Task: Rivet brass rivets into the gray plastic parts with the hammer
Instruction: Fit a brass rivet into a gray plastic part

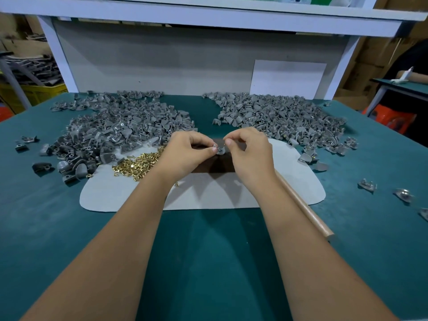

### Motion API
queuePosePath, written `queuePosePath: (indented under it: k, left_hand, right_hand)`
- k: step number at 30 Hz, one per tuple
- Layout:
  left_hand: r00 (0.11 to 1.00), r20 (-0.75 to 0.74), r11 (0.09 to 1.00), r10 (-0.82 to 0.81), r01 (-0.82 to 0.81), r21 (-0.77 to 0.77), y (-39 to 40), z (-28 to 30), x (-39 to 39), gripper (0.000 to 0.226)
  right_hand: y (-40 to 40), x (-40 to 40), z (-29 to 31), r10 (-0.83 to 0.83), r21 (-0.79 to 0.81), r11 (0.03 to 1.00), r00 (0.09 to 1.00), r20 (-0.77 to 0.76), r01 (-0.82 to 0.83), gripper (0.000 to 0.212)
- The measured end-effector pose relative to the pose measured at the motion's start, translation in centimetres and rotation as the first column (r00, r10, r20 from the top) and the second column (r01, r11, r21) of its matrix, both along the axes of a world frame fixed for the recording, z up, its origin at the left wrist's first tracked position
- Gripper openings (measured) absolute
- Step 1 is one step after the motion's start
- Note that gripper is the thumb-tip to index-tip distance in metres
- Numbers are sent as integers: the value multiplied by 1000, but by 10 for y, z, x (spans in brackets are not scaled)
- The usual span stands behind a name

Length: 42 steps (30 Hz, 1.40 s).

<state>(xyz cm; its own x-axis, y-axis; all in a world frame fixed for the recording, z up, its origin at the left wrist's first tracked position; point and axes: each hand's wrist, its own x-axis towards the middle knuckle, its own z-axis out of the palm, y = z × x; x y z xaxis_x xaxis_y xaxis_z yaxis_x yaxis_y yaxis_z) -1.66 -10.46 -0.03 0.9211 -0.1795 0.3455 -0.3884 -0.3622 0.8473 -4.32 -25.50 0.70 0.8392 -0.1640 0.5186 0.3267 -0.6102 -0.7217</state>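
Observation:
My left hand [185,151] pinches a small gray plastic part [221,150] over a dark block [220,162] on the pale mat [120,193]. My right hand [249,154] pinches a tiny brass rivet [225,140] just above that part. Loose brass rivets [136,164] lie in a heap left of my left wrist. The hammer's wooden handle [305,209] lies on the mat under my right forearm; its head is hidden.
Two big piles of gray parts stand behind my hands, one at the left [120,128] and one at the right [282,117]. Stray parts [367,185] lie scattered on the green table [208,251]. A white shelf frame [203,17] rises at the back.

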Motion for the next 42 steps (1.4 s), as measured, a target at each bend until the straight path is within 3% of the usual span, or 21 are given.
queuePosePath:
  k: [5, 17, 30, 36, 42]
  left_hand:
    - [999, 41, 999, -14, 13, 31, 1, -1, 2, 10]
    - [999, 41, 998, 7, -10, 54, 1, -1, 2, 6]
    - [1000, 26, 999, 13, -14, 41, 0, -2, 2, 6]
    - [1000, 24, 999, 15, -15, 33, 0, -1, 1, 7]
    - [1000, 9, 1000, 17, -17, 22, 0, -1, 0, 5]
  right_hand:
    - [1, 0, -1, -48, -60, 997, 995, -88, 43, 15]
    - [5, 0, 2, -43, 38, 998, 981, -188, 51, 17]
    - [6, -1, 1, -36, -3, 999, 987, -155, 36, 15]
    - [7, -1, -1, -88, -114, 990, 992, -86, 78, 9]
    - [8, -2, -2, -58, -14, 998, 991, -125, 56, 18]
